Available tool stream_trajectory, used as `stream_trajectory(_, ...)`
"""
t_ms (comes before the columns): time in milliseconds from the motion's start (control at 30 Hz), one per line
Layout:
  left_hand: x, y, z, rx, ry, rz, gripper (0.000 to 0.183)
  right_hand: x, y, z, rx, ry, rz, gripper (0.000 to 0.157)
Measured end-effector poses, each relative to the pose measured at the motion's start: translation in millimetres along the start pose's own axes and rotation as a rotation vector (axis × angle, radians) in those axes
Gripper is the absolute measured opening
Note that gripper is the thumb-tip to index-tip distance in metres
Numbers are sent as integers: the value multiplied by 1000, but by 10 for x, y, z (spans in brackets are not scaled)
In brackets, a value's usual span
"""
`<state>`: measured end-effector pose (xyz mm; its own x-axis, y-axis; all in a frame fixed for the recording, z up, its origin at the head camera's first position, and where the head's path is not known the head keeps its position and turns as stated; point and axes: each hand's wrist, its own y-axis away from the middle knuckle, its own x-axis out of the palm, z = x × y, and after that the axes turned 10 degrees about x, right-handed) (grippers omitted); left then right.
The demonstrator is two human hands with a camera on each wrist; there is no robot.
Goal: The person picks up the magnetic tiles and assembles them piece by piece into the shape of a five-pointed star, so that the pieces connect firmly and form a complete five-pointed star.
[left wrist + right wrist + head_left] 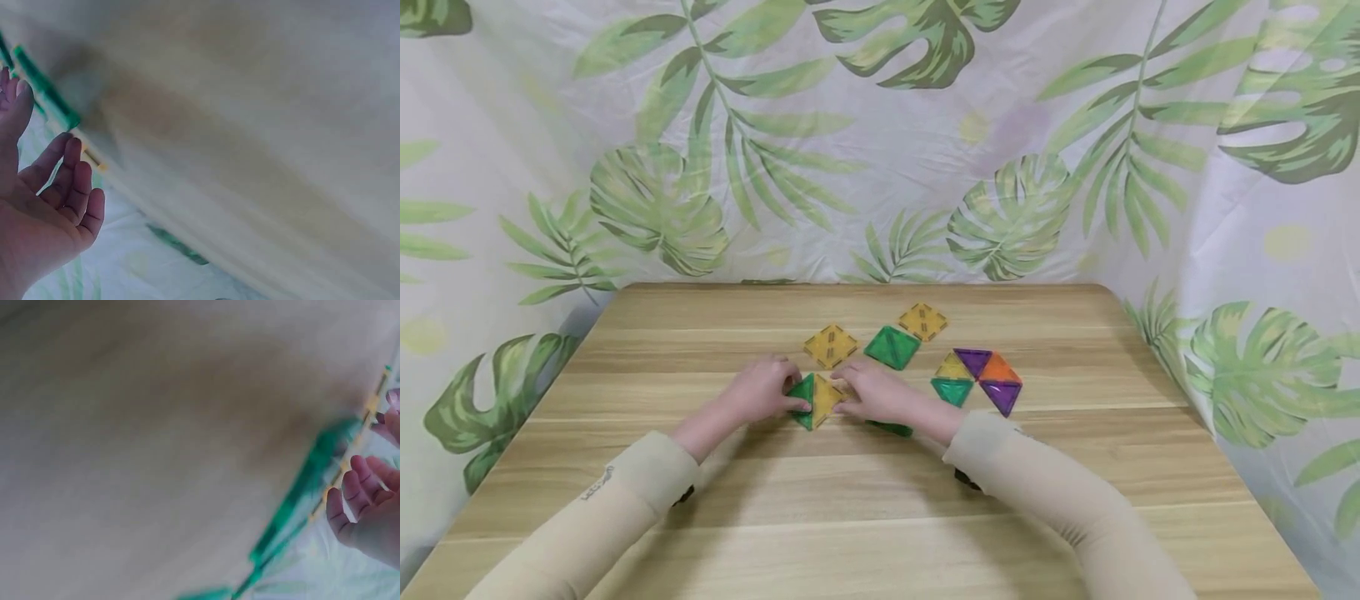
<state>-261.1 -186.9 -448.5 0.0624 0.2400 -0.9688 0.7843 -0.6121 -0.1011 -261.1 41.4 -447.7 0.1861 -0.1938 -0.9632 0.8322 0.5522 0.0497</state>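
A green triangular magnetic tile (806,392) and a yellow triangular tile (822,402) lie edge to edge on the table, forming a diamond. My left hand (767,390) pinches the green one at its left corner, thumb toward the near side and fingers behind. On the opposite side, my right hand (872,390) holds the yellow tile's right corner between thumb and fingers. Another green tile (891,428) lies partly hidden beneath my right wrist. In the left wrist view, fingertips meet a green tile edge (47,87); the right wrist view shows fingers at a yellow edge (344,469).
Behind my hands lie a yellow diamond (831,346), a green diamond (892,347) and a farther yellow diamond (922,322). To the right, several triangles, including an orange tile (1000,367), form a partial hexagon. A leaf-print cloth (895,167) hangs behind the wooden table (820,533).
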Motion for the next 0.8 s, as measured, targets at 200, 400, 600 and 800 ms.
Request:
stream_trajectory(200,-226,-178,-90,40,-8,-3,58,-375,231,-301,-71,-40,19,54)
stream_trajectory(400,-366,-453,-369,96,26,13,61,-680,554,-711,-88,-29,-47,54)
stream_trajectory(600,-250,-746,-683,175,66,21,72,-760,848,-1193,-65,-80,-152,56)
stream_trajectory(800,44,-1057,-928,223,92,62,83,-724,1084,-1680,0,-152,-204,67)
